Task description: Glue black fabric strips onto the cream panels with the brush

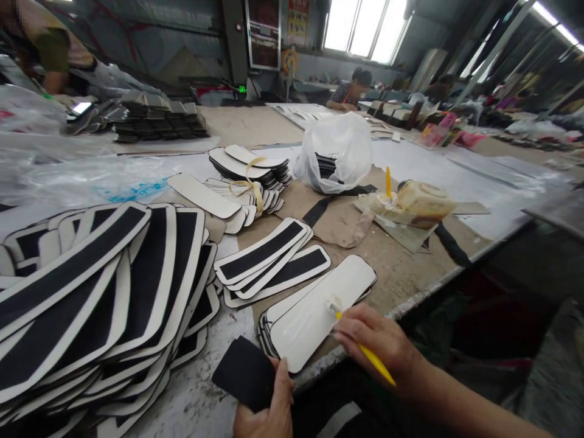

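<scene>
My right hand point(381, 340) is closed round a yellow-handled brush point(375, 364), whose bristles touch the top white piece point(323, 310) of a small stack at the table's front edge. A wet, shiny streak shows on that piece. Low in the view, my left hand point(269, 404) grips black strips point(244, 372), its fingertips beside the stack's near end. Behind the stack lie several white-edged pieces with black centres point(262, 249).
At the left is a large pile of black-and-white pieces point(150, 286). Further back are a tied bundle point(246, 194), a plastic bag point(337, 152) and a glue-stained container point(424, 201) near a yellow handle. People work in the background.
</scene>
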`<state>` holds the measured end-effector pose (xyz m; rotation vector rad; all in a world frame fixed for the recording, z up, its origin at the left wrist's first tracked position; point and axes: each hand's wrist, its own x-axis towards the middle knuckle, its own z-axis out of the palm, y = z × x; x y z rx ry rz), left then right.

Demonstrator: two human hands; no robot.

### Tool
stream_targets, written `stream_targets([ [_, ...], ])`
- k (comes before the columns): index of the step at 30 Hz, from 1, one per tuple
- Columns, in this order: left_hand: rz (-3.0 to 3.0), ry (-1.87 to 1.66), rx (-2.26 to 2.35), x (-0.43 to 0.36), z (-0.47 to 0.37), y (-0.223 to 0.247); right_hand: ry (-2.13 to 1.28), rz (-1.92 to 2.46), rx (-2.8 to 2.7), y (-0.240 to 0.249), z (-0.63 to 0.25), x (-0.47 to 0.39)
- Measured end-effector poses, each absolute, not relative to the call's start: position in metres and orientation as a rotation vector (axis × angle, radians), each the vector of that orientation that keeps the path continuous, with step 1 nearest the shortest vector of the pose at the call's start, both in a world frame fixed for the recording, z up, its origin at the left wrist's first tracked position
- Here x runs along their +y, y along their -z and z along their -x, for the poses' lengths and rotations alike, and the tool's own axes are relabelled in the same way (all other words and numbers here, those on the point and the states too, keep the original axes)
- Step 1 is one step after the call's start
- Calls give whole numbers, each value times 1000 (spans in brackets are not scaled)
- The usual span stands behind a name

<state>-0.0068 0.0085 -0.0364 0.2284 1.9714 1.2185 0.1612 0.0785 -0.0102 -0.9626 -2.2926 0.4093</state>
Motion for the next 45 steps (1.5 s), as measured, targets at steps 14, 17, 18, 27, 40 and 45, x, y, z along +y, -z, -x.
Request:
stream_targets([
  [14,-260,-1389,1771,4,10,57,-346,1184,-1933,5,-184,88],
  [17,-293,-1392,1768,1,16,56,-266,1126,-1991,-12,-187,84],
  [18,-329,-1397,1783,-2,19,54,-298,1096,-2006,-18,-183,82],
  [27,-530,-1409,1515,-22,5,12,-1623,1024,-1938,-22,-111,70],
  [40,-641,-1202,1321,-27,-19,43,-1985,1191,-1181,-7,-115,52],
  [45,-736,-1114,1302,-33,-24,54,-1651,1229,-1215,-4,-132,69],
])
